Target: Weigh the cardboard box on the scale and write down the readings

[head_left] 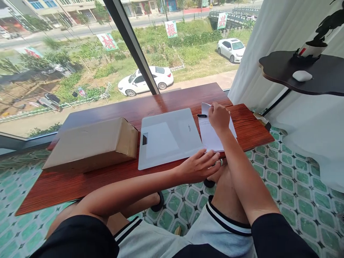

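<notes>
On the right side of the table lie white sheets of paper [211,136] with writing near the top. My right hand [219,116] is closed at their far edge, pinching a top sheet whose corner curls up. A black pen [202,115] lies across the paper just left of that hand. My left hand [200,166], fingers stretched out, rests by the near edge of the paper, its fingertips by the lower corner. Left of the paper a flat white glass scale [168,139] lies with its small dark display toward the left.
A closed cardboard box [91,143] stands left of the scale on the reddish wooden table [113,181]. A dark wavy-edged shelf [282,70] at the right bears a potted plant [313,48] and a white rounded object [302,76]. Windows line the far side, beside a white curtain [249,68].
</notes>
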Available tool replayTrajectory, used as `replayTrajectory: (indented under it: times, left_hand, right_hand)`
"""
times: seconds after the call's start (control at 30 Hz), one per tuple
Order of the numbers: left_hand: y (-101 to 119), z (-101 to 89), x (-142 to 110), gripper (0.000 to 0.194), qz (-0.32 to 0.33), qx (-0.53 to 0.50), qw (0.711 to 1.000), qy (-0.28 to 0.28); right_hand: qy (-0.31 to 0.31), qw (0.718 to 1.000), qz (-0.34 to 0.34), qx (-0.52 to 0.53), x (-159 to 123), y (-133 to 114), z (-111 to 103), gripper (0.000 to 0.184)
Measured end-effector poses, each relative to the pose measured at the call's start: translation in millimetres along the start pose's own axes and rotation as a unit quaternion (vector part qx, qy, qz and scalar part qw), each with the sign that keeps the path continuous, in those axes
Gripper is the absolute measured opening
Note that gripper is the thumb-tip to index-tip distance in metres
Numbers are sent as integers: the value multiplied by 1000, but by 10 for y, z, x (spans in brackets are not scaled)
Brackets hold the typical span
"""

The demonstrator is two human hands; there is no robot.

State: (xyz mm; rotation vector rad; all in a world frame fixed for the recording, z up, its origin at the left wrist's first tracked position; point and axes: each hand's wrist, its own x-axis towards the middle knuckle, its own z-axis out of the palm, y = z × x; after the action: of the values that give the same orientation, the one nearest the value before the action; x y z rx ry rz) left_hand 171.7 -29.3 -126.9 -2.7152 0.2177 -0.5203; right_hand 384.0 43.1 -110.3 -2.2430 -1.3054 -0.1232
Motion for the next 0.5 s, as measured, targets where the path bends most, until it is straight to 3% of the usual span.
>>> replayTrajectory:
  times: [0.2, 0.5]
  left_hand:
    - [-142, -316, -269, 30, -57, 11, 998, 37]
    - [-473, -868, -790, 35, -249, 87, 961, 79]
  right_hand:
    - [11, 998, -69, -2, -123, -238, 49, 27]
    - [-15, 989, -150, -1, -309, -553, 164, 23]
